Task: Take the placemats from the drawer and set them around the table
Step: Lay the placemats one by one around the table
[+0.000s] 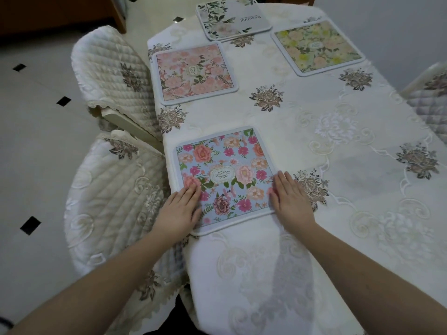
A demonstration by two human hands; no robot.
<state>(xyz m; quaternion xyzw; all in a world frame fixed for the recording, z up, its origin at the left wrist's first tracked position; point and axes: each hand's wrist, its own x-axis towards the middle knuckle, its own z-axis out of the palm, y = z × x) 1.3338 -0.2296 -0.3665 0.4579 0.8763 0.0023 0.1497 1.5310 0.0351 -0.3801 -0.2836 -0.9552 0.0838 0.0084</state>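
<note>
A blue placemat with pink flowers (225, 170) lies flat near the table's left edge. My left hand (180, 207) rests flat on its near left corner, fingers straight. My right hand (291, 199) lies flat at its right edge, fingers straight, partly on the cloth. Farther along the left side lies a pink floral placemat (193, 72). A yellow-green floral placemat (316, 47) lies across from it on the right. At the far end sits a grey-white leafy placemat (232, 18). No drawer is in view.
The table (338, 141) wears a cream embroidered cloth. Two quilted chairs stand at the left, one near (108, 201) and one farther (113, 68). Another chair (428, 97) shows at the right edge. Pale tiled floor (36, 141) spreads to the left.
</note>
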